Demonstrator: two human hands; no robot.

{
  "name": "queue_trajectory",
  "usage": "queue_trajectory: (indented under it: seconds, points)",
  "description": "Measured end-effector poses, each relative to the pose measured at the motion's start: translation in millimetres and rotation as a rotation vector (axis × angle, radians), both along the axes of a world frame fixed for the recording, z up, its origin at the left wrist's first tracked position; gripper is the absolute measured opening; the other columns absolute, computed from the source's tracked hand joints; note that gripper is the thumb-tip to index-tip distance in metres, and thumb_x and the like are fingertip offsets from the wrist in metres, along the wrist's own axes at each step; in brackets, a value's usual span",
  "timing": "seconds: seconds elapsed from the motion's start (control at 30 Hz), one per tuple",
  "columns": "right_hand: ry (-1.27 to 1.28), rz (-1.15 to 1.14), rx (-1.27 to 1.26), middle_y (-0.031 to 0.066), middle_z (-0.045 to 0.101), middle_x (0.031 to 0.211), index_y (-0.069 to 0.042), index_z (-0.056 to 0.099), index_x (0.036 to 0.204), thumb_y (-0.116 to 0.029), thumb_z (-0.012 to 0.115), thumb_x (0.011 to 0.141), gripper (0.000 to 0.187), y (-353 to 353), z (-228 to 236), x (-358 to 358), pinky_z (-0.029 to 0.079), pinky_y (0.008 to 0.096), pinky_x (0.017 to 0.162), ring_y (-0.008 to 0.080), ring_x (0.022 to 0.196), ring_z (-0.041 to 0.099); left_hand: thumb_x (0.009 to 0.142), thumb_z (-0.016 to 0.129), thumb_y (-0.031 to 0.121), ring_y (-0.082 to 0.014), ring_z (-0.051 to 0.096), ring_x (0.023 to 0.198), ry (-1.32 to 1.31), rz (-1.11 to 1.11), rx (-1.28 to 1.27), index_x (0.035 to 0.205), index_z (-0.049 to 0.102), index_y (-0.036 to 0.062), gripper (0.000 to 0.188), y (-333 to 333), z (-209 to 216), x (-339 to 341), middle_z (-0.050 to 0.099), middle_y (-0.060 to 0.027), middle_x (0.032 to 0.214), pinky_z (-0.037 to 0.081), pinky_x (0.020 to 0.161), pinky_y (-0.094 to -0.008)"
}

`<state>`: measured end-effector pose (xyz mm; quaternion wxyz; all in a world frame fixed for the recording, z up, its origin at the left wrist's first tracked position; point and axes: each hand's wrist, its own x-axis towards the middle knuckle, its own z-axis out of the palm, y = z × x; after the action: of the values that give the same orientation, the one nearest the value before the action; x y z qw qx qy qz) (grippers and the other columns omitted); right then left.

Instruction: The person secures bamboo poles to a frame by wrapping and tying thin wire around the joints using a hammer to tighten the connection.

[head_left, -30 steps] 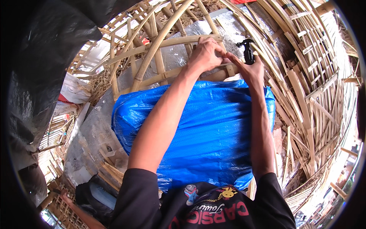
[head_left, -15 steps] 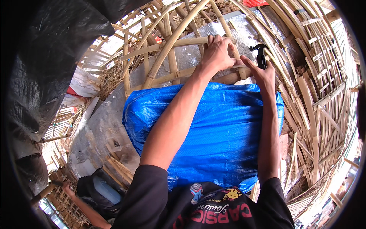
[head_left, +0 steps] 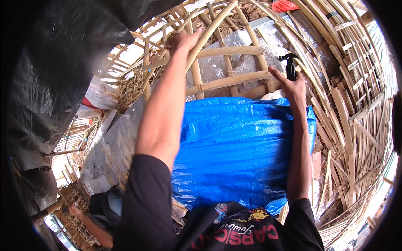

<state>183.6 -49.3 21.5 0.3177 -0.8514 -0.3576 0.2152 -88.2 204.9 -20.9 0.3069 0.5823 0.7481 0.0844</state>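
Note:
My right hand (head_left: 292, 85) grips a small black claw hammer (head_left: 289, 66), head up, at the right side of a bamboo lattice frame. Stretched out to the far left, my left hand (head_left: 183, 42) is blurred, its thumb apart from the fingers, and nothing shows in it. It is over the left part of the lattice, next to a long curved bamboo pole (head_left: 212, 30). Two flat crosspieces, the upper bamboo slat (head_left: 230, 51) and the lower bamboo slat (head_left: 234, 80), lie across the uprights.
A blue tarp (head_left: 234, 142) covers the thing in front of me. Woven bamboo strips (head_left: 356, 83) rise along the right. Black plastic sheeting (head_left: 54, 75) hangs at the left. Another person's arm (head_left: 92, 228) shows at the lower left, beside a dark bag (head_left: 104, 207).
My left hand has left the slats near my right hand and swung far left over the lattice. My right hand still holds the hammer in nearly the same place.

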Motion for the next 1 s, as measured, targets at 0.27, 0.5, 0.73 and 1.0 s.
queue_trajectory:
  seconds: [0.27,0.5,0.73,1.0]
  points:
    - [0.097,-0.023,0.049,0.009,0.064,0.079,0.005,0.061,0.093,-0.059,0.09,0.059,0.079,2.4,10.2,-15.6,0.05,0.0339,0.065,0.017,0.07,0.059,0.06,0.052,0.097,-0.039,0.038,0.14,-0.164,-0.023,-0.13,0.142,0.037,-0.0157,0.141,7.2,-57.4,-28.1,0.042,-0.0343,0.144,0.037,0.113,-0.0503]
    - [0.226,-0.054,0.009,0.0015,0.058,0.069,0.001,0.06,0.089,-0.06,0.09,0.058,0.075,-0.7,-4.8,-2.4,0.046,0.0277,0.053,0.0124,0.058,0.055,0.047,0.062,0.098,-0.0194,0.059,0.066,-0.067,0.126,0.202,0.091,0.061,-0.003,0.11,13.0,-63.3,-14.9,0.058,-0.0083,0.079,0.052,0.055,-0.0361]
    - [0.233,-0.032,0.003,0.0007,0.056,0.066,-0.004,0.06,0.086,-0.058,0.089,0.062,0.066,-6.0,-7.2,0.5,0.042,0.0242,0.05,0.0089,0.055,0.052,0.039,0.067,0.097,-0.0096,0.038,0.043,0.107,0.048,0.229,0.059,0.044,0.0126,0.09,6.3,-40.5,-3.4,0.042,0.0064,0.055,0.03,0.037,-0.0292]
    - [0.073,0.098,0.204,0.0072,0.063,0.08,0.005,0.06,0.099,-0.048,0.095,0.057,0.077,-10.7,-15.3,-3.9,0.05,0.0284,0.061,0.0134,0.068,0.059,0.043,0.068,0.095,-0.0239,0.065,0.068,0.103,0.097,0.202,0.078,0.067,-0.0022,0.103,-20.7,5.4,-7.1,0.067,-0.0103,0.076,0.053,0.06,-0.0402]
